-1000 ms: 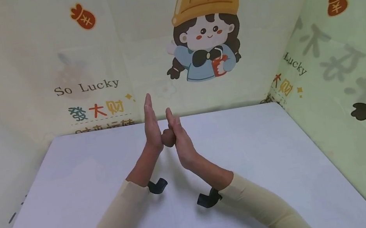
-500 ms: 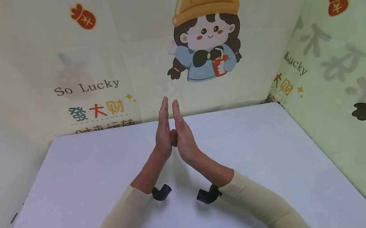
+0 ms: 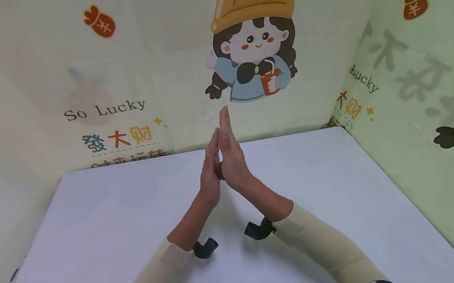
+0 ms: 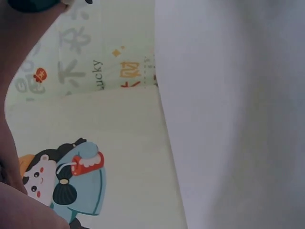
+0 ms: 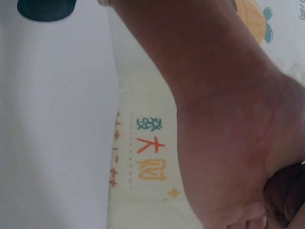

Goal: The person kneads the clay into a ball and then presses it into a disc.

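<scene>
In the head view my left hand (image 3: 209, 178) and right hand (image 3: 234, 162) stand palm to palm above the table, fingers straight and pointing away from me. A small brown clay-like lump (image 3: 219, 171) is pressed between the palms, mostly hidden by them. The right hand reaches farther forward than the left. From the right wrist, the left hand (image 5: 224, 143) fills much of the view, and the dark brown lump (image 5: 286, 195) shows beside its palm at the lower right. Skin edges the left side of the left wrist view, where the lump is out of sight.
A white table (image 3: 132, 214) lies under the hands. Cream printed sheets with cartoon figures (image 3: 258, 58) and lettering rise behind it and at both sides. A black wrist camera mount (image 3: 206, 248) juts inward from the left wrist, and another mount (image 3: 260, 229) from the right.
The left hand has moved right and back towards me, while the right hand has slid forward against it. The hands now stand closer together, and less of the brown lump shows.
</scene>
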Tool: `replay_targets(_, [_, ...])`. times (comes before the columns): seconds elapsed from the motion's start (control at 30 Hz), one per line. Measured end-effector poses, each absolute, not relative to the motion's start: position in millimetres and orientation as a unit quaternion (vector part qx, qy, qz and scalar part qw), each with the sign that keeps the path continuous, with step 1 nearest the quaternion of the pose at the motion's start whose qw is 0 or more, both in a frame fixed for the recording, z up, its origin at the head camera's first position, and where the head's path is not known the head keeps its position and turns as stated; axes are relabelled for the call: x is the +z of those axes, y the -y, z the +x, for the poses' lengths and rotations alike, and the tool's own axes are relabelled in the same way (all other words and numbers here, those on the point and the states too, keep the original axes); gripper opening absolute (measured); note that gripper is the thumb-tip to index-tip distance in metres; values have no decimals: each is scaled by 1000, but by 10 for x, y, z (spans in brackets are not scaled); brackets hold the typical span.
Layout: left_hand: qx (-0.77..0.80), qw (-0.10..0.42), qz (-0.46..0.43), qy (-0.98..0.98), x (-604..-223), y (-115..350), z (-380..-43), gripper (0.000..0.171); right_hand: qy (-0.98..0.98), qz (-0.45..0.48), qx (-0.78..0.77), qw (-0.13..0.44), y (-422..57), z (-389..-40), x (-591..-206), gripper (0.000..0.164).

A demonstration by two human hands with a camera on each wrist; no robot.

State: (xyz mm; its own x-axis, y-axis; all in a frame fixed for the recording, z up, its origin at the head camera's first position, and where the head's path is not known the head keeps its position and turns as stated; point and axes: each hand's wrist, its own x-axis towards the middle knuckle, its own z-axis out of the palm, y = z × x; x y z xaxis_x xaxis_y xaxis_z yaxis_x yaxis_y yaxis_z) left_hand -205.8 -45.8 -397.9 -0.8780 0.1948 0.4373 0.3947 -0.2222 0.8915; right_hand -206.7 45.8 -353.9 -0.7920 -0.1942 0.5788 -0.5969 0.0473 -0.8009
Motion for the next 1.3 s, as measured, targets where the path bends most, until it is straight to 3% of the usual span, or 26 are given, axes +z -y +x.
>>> replay_targets(0.43, [-767,103,-283,566,-3799,444,-1914,73,687,280,665,91,-516,-2155,-3547,102])
replay_targets(0.83, [-759,147,-255,581,-3656,500,-1924,69,641,283,712,46,-439,-2076,-3753,92])
replay_targets(1.3, [-742,178,-230,605,-3550,612,-2167,65,638,286,711,77,-319,-2002,-3809,82])
